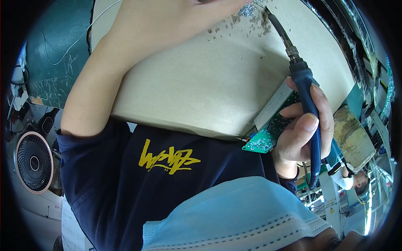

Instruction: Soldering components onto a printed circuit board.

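Note:
My right hand (299, 131) is closed round the blue handle of a soldering iron (307, 94). The iron's dark tip points up and away, reaching a heap of silvery solder bits (247, 10) with brown flecks at the far edge of view. Beneath the right hand, at the table's near edge, is a green circuit board (264, 140) with solder points and a grey metal strip along one side. The hand partly covers it. My left hand (176, 21) stretches across the far part of the table, one finger beside the solder bits. Its other fingers are cut off by the upper edge.
The pale tabletop (188, 96) carries scattered brown specks. A thin white cable (77, 39) crosses a worn green surface (54, 79) on the left. A round fan (34, 162) stands at lower left. A stained brown block (354, 138) and another person (345, 180) are at right.

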A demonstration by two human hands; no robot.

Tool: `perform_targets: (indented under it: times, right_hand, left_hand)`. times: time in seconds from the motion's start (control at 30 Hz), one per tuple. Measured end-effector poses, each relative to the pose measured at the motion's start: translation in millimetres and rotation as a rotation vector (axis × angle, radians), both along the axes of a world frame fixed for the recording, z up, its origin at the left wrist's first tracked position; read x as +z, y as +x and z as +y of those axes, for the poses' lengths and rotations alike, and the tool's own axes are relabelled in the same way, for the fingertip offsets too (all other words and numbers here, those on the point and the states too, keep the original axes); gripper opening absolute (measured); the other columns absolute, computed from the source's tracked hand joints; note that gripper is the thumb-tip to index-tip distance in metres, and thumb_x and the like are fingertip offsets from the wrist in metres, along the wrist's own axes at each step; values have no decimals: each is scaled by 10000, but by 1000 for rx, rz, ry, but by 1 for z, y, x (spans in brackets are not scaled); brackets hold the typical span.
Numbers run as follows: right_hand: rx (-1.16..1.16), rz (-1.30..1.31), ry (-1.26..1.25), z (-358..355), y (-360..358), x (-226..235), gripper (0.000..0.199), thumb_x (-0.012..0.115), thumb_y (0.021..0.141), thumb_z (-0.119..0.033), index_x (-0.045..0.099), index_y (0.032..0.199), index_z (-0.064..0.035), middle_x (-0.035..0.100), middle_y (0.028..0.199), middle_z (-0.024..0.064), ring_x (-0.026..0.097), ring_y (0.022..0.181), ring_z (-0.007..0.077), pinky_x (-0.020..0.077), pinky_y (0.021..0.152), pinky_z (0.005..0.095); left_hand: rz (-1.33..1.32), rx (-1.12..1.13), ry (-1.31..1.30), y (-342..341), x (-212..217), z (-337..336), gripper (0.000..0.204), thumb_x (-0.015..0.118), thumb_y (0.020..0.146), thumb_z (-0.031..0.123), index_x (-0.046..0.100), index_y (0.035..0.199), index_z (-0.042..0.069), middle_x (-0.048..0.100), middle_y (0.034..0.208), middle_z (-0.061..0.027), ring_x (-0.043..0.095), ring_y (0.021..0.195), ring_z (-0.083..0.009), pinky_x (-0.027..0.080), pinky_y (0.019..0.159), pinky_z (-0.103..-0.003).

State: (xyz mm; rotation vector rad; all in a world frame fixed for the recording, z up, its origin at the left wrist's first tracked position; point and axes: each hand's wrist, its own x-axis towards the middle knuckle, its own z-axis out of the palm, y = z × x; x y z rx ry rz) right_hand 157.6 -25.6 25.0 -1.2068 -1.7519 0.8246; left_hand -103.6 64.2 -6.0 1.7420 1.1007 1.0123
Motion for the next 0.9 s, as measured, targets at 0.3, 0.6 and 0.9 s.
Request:
perform_targets:
  times: [0.3,0.6,0.9]
  right_hand:
    - [11,25,14,1,-1,-2,362,620,1022,-230,652,1208,79,733,881,229,690,660,187,546,832,373]
    - [27,14,41,2,0,-4,328,641,1003,-189,660,1188,80,709,765,161,710,709,228,549,839,409]
    - [34,8,67,4,0,-5,300,643,987,-165,674,1159,80,660,667,89,704,759,256,546,844,432]
  left_hand:
    - [66,48,35,1,1,-2,29,710,890,-10,693,913,-3,548,659,43,348,543,2,223,487,-213]
    - [71,24,62,-1,1,0,32,701,897,6,692,927,-2,495,614,71,317,524,5,203,486,-216]
    - [55,31,34,-4,3,0,46,705,888,22,692,929,7,457,592,77,306,523,-2,203,488,-230]
